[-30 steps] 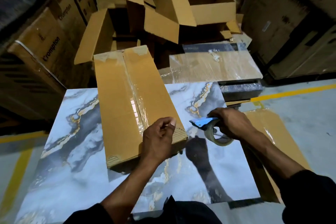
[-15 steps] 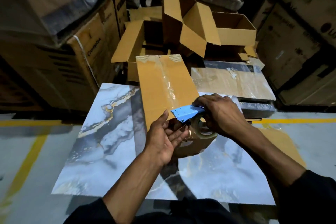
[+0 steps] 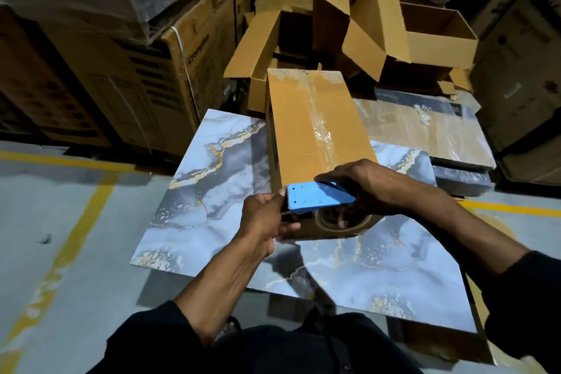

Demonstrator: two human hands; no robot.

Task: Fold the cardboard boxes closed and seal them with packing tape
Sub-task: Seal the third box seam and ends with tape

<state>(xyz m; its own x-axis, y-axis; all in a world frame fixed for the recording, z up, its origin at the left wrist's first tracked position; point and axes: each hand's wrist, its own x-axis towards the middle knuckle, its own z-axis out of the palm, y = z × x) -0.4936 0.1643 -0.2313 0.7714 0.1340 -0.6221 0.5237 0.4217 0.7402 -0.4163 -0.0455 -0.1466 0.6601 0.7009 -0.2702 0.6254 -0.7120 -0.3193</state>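
Note:
A long closed cardboard box (image 3: 312, 124) lies on a marble-patterned slab (image 3: 212, 191), with clear tape running down its top seam. My right hand (image 3: 367, 185) grips a blue tape dispenser (image 3: 318, 199) with its brown tape roll (image 3: 340, 220) at the box's near end. My left hand (image 3: 264, 218) is at the dispenser's toothed front edge, fingers curled, pinching what looks like the tape end there. The box's near end is hidden behind both hands.
Several open empty cardboard boxes (image 3: 379, 24) are piled behind the slab. A flat wrapped board (image 3: 425, 127) lies at the right. Large stacked cartons (image 3: 136, 70) stand at the left and right. Grey floor with yellow lines (image 3: 76, 222) spreads at the left.
My right hand carried the dispenser from the slab's right side to the box's near end. My left hand left the box top and came to the dispenser's front edge.

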